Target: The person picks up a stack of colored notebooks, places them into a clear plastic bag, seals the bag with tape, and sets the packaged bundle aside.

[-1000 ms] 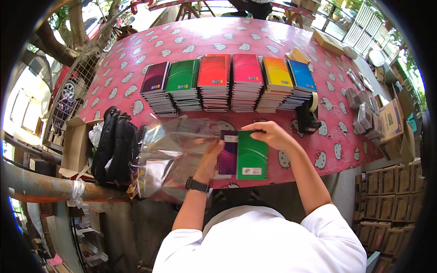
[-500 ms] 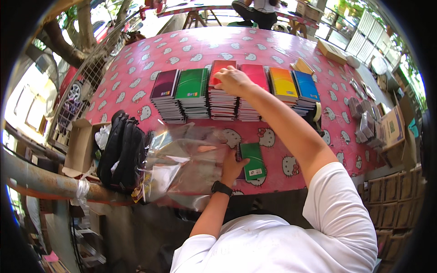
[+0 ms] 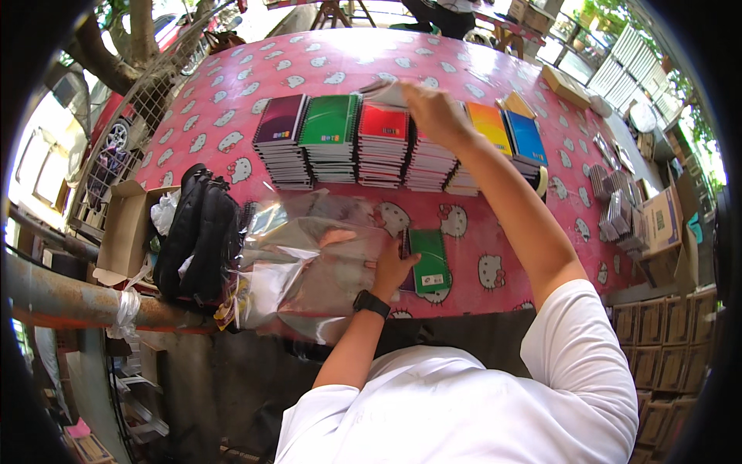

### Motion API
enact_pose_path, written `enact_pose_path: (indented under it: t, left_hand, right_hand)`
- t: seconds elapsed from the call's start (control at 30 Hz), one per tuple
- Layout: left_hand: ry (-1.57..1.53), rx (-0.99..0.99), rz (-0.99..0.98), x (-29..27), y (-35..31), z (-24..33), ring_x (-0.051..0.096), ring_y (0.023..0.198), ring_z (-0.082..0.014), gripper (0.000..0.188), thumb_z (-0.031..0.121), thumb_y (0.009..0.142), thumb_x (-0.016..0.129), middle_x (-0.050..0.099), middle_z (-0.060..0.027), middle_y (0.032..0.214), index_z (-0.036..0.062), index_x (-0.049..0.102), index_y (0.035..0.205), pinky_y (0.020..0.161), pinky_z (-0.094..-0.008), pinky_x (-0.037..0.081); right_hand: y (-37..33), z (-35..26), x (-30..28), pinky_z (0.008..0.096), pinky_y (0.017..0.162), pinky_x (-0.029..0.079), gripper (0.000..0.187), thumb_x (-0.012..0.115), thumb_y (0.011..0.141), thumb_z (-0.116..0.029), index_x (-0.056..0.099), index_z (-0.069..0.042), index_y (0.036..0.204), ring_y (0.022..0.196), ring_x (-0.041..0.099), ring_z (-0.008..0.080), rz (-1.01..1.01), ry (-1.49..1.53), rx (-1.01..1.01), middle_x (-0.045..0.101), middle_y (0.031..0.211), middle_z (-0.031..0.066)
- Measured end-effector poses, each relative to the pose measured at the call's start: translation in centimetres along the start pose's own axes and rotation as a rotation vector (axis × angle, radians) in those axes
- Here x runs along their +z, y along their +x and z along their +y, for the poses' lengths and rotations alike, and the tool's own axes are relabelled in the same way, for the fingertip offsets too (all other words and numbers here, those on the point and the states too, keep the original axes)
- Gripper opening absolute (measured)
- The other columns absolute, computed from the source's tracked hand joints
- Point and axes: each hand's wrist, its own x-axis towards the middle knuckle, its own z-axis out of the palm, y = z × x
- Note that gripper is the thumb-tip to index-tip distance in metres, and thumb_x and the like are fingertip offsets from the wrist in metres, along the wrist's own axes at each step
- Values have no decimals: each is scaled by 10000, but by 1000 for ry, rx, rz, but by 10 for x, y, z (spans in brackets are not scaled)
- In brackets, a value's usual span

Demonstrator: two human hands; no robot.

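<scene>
My right hand (image 3: 434, 112) is closed on a spiral notebook (image 3: 384, 93), lifted and tilted above the stack of red notebooks (image 3: 384, 124). Its cover is turned from view. Near the table's front edge, my left hand (image 3: 393, 271) grips the spiral side of a green notebook (image 3: 430, 261), thumb on its cover. A dark notebook edge shows beneath that one. The row also has stacks of purple notebooks (image 3: 280, 122), green notebooks (image 3: 330, 122), yellow-orange notebooks (image 3: 488, 127) and blue notebooks (image 3: 527, 138). My right forearm partly hides a pink-red stack (image 3: 427, 164).
Clear plastic sleeves (image 3: 305, 255) lie left of my left hand, beside a black bag (image 3: 202, 240) and an open cardboard box (image 3: 124, 232). More notebooks (image 3: 616, 205) are piled at the right edge. A rusty pipe (image 3: 69, 305) runs along the left front. Someone sits beyond the table.
My right hand has lifted a notebook off the red stack and moved up and right with it. My left hand stays on the green notebook. The view has shifted slightly.
</scene>
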Motion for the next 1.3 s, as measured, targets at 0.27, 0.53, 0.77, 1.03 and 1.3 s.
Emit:
enact_pose_path:
  t: [0.27, 0.53, 0.77, 1.03, 1.3]
  left_hand:
    - [-179, -105, -187, -9, 12, -10, 610, 957, -293, 561, 374, 849, 561, 615, -176, 1096, 14, 473, 1271, 859, -349, 461]
    - [-440, -177, -254, -30, 6, 27, 595, 939, -140, 480, 238, 776, 718, 630, -78, 1045, 11, 565, 1169, 787, -287, 478]
    - [-327, -153, -149, -19, 5, 11, 619, 837, -170, 410, 221, 798, 682, 652, -91, 945, -20, 584, 1114, 760, -291, 474]
    - [-457, -309, -177, -17, 1, 24, 589, 941, -212, 453, 252, 823, 644, 614, -124, 1049, -37, 541, 1157, 814, -305, 448]
    - [-388, -201, -96, -26, 3, 6, 555, 1042, -223, 591, 473, 880, 553, 591, -120, 1131, -20, 518, 1203, 904, -329, 414]
  right_hand:
    - [-138, 58, -46, 295, 741, 493, 255, 476, 877, -114, 610, -9, 1067, 849, 629, 168, -569, 1174, 481, 659, 982, 56]
    - [-132, -12, 30, 283, 639, 490, 100, 551, 798, -3, 629, 28, 853, 672, 614, 148, -485, 560, 431, 654, 754, 61]
    - [-69, 46, -16, 357, 845, 471, 315, 784, 655, -217, 665, -67, 904, 965, 578, 261, -154, -95, 177, 627, 964, 64]
    - [-75, 61, -30, 360, 807, 490, 138, 671, 780, -171, 669, -63, 866, 918, 602, 248, -194, -79, 3, 643, 879, 64]
    - [-88, 11, -101, 298, 754, 478, 174, 607, 849, -152, 682, -30, 950, 840, 617, 184, -245, 573, 434, 675, 887, 62]
